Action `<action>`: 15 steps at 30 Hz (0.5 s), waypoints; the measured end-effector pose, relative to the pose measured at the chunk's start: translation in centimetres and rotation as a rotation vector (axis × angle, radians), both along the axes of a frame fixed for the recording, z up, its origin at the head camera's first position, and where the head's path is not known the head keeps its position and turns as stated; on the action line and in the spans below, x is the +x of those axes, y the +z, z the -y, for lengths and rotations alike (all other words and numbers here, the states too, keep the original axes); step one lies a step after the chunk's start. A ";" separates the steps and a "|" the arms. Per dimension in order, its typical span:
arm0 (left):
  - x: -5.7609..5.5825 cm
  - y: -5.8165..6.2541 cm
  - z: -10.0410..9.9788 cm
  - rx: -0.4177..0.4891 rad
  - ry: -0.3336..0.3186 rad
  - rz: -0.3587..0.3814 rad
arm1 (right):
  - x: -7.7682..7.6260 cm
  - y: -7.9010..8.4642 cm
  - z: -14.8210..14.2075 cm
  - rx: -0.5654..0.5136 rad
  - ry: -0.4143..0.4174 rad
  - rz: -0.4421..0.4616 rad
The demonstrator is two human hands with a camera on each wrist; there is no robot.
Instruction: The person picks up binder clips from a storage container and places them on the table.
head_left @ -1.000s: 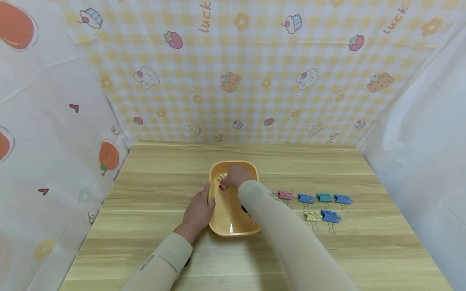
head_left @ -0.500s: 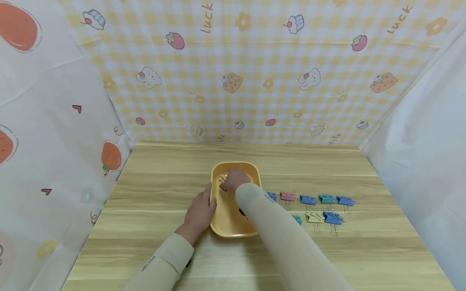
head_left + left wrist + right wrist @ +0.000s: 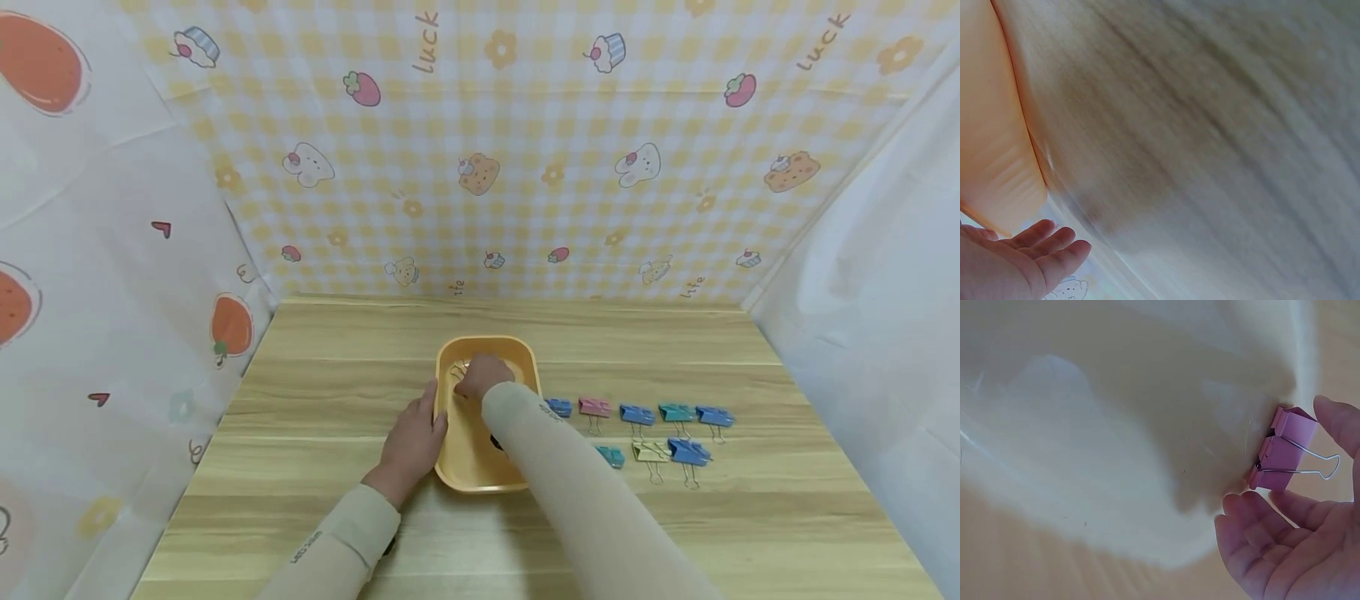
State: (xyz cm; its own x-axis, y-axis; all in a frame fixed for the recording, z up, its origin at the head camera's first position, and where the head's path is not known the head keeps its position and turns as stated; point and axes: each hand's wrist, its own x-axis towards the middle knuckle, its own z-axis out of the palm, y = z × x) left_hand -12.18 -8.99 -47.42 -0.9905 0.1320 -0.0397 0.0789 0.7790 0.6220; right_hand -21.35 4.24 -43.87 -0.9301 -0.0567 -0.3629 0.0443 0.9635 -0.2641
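Observation:
A yellow-orange plastic bin [image 3: 459, 482] sits on the table. My left hand [image 3: 411, 435] rests along its left wall, fingers extended; the left wrist view shows these fingers [image 3: 1054, 250] beside the bin's outer side. Inside the bin, near its far end, is my right hand [image 3: 486, 377]. In the right wrist view, the thumb and fingers of my right hand [image 3: 1304, 531] pinch a pink binder clip [image 3: 1288, 450] at the bin's floor, its wire handle towards the palm. Wire handles [image 3: 457, 368] show just left of my right hand; the rest there is hidden.
Right of the bin lie several binder clips in two rows, among them a pink one [image 3: 595, 407], a teal one [image 3: 677, 412], a yellow one [image 3: 649, 452] and a blue one [image 3: 688, 452]. My right sleeve [image 3: 570, 467] covers part of this area. A patterned cloth [image 3: 510, 208] hangs behind.
My right hand has shifted slightly within the bin, and the pink binder clip that showed at its fingertips is now hidden in the head view. My left hand stays at the bin's wall.

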 end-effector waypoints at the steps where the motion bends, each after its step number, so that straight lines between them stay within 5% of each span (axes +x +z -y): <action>1: 0.0 0.0 0.0 -0.002 0.000 0.001 | 0.0 0.0 0.0 0.007 0.003 -0.004; 15: 0.1 0.1 0.1 0.009 0.013 -0.003 | 0.1 -0.4 0.4 0.047 -0.014 -0.020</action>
